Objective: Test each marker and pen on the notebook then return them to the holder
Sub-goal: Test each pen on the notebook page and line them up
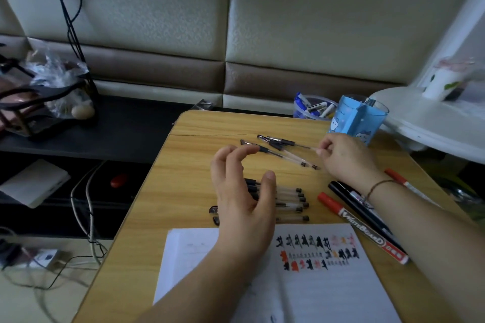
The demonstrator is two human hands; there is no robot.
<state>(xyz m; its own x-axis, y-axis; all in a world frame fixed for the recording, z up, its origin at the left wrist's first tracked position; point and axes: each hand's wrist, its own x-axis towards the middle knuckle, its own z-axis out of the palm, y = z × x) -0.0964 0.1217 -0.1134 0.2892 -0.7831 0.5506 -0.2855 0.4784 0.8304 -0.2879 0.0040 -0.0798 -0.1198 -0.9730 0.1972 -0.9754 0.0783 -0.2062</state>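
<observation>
Two hands work above your wooden table (183,155): your right hand (346,157) pinches a clear pen (296,145) near the blue holder (354,123), your left hand (244,191) hovers loose-fingered over a pen row (291,202) beside the notebook (315,283)

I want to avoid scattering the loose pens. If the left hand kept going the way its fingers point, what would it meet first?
Probably the loose clear-barrelled black-capped pens lying at angles on the wooden table. The left hand hovers open, fingers pointing away from the person; one fingertip already overlaps a pen, though height is unclear.
</observation>
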